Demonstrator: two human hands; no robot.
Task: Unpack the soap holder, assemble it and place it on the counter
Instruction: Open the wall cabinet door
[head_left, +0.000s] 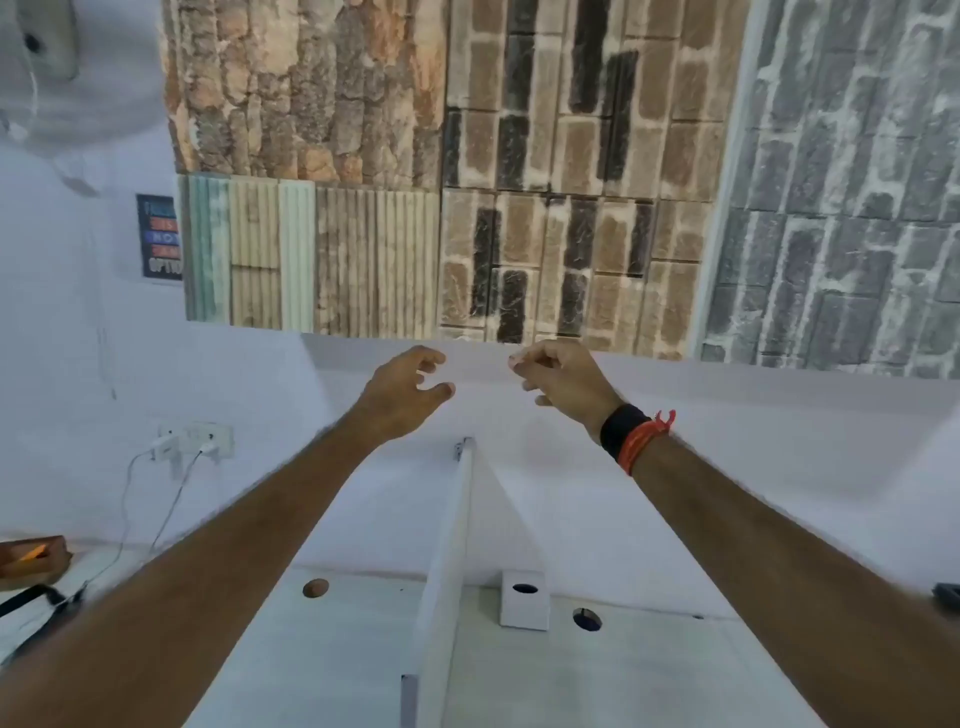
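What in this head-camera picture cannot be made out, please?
- Soap holder: not visible in the head view.
- Right hand: whether its pinched fingertips hold anything is too small and blurred to tell.
- Poster: text blurred, right edge hidden by wall panels.
- Dark object: cut off by right edge.

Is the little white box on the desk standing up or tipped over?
Standing up. The small white box sits flat on the white desk beside the divider panel, its dark oval hole facing up.

The poster (160, 236) text is too blurry to read, half hidden by the wall panels (311, 249). Brown thing (31, 558) at left is cut off.
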